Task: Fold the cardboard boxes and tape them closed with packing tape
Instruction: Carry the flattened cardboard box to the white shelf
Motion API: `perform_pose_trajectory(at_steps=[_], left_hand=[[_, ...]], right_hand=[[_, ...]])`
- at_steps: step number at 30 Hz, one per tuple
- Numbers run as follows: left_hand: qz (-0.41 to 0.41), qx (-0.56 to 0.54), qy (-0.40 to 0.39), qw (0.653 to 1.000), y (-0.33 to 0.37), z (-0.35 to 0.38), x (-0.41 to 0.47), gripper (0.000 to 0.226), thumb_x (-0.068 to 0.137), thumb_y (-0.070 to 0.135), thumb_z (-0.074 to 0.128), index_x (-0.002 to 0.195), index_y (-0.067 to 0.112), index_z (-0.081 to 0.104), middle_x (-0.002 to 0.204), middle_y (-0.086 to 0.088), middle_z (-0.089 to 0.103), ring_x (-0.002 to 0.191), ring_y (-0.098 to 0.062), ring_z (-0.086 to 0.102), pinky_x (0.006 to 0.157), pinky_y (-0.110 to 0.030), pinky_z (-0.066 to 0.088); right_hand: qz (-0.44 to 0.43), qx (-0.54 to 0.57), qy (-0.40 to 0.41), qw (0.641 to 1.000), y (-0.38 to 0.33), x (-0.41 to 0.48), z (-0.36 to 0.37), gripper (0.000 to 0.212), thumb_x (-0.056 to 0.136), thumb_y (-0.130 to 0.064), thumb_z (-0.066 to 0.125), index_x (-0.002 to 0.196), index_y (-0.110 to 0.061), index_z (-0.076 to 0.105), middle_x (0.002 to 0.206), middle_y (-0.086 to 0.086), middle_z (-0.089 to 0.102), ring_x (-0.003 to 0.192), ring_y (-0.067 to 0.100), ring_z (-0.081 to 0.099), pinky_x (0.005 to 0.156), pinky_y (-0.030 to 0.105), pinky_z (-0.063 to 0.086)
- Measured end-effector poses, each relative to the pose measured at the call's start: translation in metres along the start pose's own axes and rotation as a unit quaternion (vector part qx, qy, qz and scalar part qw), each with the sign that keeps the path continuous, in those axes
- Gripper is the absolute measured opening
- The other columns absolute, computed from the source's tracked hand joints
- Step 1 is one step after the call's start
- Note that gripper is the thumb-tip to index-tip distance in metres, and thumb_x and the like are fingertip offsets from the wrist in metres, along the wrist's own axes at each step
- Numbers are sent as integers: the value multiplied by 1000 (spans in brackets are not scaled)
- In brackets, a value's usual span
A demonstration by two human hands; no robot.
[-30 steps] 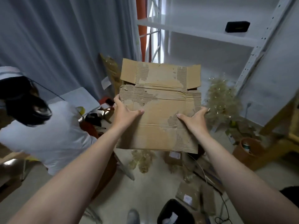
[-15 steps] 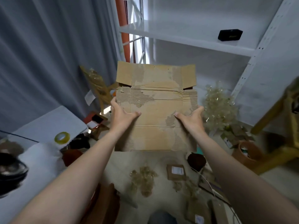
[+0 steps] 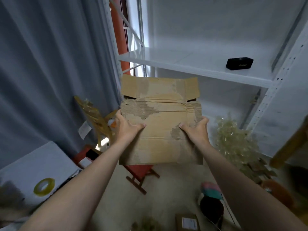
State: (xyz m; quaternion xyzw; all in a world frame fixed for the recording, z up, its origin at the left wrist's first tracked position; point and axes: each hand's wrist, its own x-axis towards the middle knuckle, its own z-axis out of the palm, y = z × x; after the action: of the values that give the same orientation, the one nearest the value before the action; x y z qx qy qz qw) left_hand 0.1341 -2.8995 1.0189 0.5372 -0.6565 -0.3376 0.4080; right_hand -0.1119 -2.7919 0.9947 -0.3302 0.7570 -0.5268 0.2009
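A worn brown cardboard box (image 3: 160, 124), flattened, with torn patches that bare its corrugation, is held up in front of me at chest height. Its upper flaps stand open toward the shelf. My left hand (image 3: 127, 129) grips its left edge with the thumb lying across the front face. On the right edge my right hand (image 3: 195, 131) holds it the same way. A roll of yellowish packing tape (image 3: 44, 187) lies on the white table (image 3: 33, 164) at the lower left, apart from both hands.
A white metal shelf (image 3: 191, 64) with a small black speaker (image 3: 239, 63) is just behind the box. Grey curtain at left. On the floor: a red stool (image 3: 140, 172), a heap of crumpled clear tape (image 3: 233, 142), a small labelled box (image 3: 188, 222), a dark round object (image 3: 211, 207).
My view has swung right and up: the person in white at left has left the frame, and the table with the tape roll has come in. Both hands keep the same grip.
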Motion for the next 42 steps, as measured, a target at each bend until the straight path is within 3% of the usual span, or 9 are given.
perform_pose_trajectory(at_steps=[5, 12, 21, 23, 26, 30, 34, 37, 42], left_hand=[[25, -13, 5, 1000, 25, 37, 85, 115, 67, 31, 94, 152, 14, 18, 149, -8, 38, 136, -25, 42, 108, -29, 35], [23, -17, 27, 999, 27, 51, 162, 114, 69, 32, 93, 152, 18, 16, 151, -7, 36, 135, -25, 43, 105, -27, 33], [4, -15, 22, 1000, -17, 55, 274, 114, 69, 33, 93, 151, 20, 16, 152, -6, 34, 137, -24, 40, 107, -30, 32], [2, -8, 23, 1000, -36, 54, 307, 116, 66, 35, 94, 151, 20, 16, 151, -5, 37, 135, -23, 42, 103, -28, 33], [1, -15, -4, 1000, -69, 57, 369, 116, 64, 34, 94, 151, 20, 17, 145, -1, 41, 126, -17, 45, 99, -28, 36], [20, -17, -9, 1000, -113, 63, 478, 115, 60, 30, 95, 151, 14, 26, 136, -1, 47, 120, -19, 51, 95, -30, 44], [10, -23, -77, 997, -148, 66, 567, 120, 57, 37, 95, 152, 17, 24, 144, 0, 43, 130, -19, 47, 109, -36, 41], [2, -29, -108, 994, -161, 71, 610, 115, 63, 35, 91, 153, 19, 21, 148, -5, 43, 134, -26, 47, 113, -45, 41], [-11, -41, -146, 988, -159, 102, 645, 109, 69, 27, 90, 153, 19, 21, 151, -5, 42, 133, -25, 47, 99, -25, 36]], right_hand=[[-22, 15, 3, 1000, -18, 95, 10, 73, 74, -38, 85, 115, -24, 26, 132, 6, 47, 113, 25, 55, 94, 42, 49], [-38, 44, -22, 998, -39, 176, 49, 75, 71, -40, 85, 117, -28, 27, 132, 3, 48, 115, 23, 55, 99, 48, 51], [-45, 72, -23, 996, -52, 250, 134, 76, 76, -27, 87, 122, -25, 27, 122, -1, 47, 107, 17, 55, 77, 25, 47], [-48, 57, -18, 997, -52, 267, 163, 77, 76, -28, 88, 125, -21, 29, 117, -2, 48, 107, 20, 56, 80, 32, 52], [-35, 44, 5, 998, -47, 298, 218, 88, 73, -34, 90, 133, -15, 29, 128, 5, 48, 113, 22, 54, 93, 42, 53], [-15, 26, 54, 998, -45, 349, 306, 80, 73, -36, 90, 122, -18, 30, 123, 6, 50, 106, 23, 57, 87, 42, 53], [29, -20, 83, 996, -57, 388, 369, 74, 75, -38, 88, 113, -19, 27, 113, 6, 52, 98, 22, 57, 79, 36, 49], [64, -36, 93, 993, -74, 412, 390, 75, 75, -41, 87, 114, -19, 28, 115, 3, 53, 102, 24, 57, 84, 39, 49], [91, -38, 131, 986, -85, 430, 389, 73, 76, -39, 87, 117, -23, 28, 121, 1, 54, 106, 20, 55, 83, 32, 44]])
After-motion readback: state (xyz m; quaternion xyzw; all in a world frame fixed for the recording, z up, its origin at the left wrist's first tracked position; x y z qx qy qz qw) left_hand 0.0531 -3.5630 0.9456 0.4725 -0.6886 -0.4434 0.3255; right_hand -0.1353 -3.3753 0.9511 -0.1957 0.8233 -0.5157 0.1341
